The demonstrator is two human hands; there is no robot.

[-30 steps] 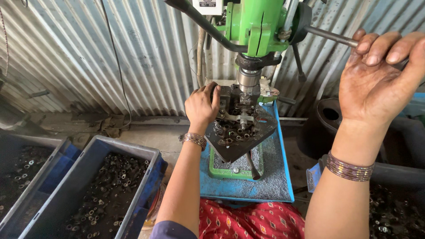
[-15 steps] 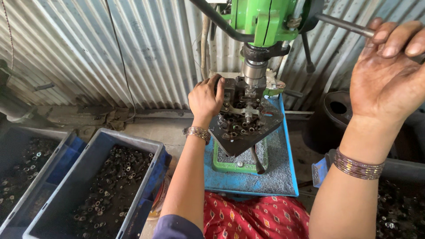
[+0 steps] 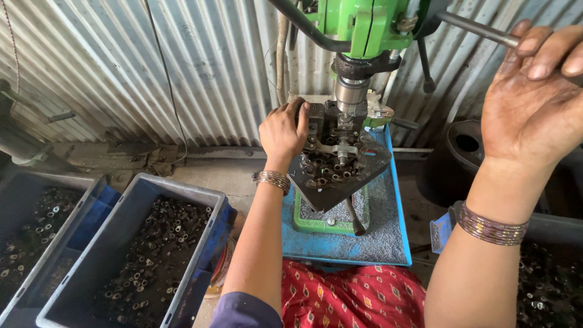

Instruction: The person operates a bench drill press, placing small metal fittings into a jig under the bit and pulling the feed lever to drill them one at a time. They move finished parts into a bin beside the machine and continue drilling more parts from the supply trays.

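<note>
Head view: the left hand rests on the dark fixture under the spindle of the green drill press, its fingers curled over the fixture's upper left corner and clamped against it. Just below and right of those fingers, a dark tray on the press surface carries a heap of small metal rings. The right hand is raised at the upper right, fingers folded together around the steel feed lever. A blue mat lies under the green base. At lower left, two grey-blue bins hold more rings, well apart from both hands.
</note>
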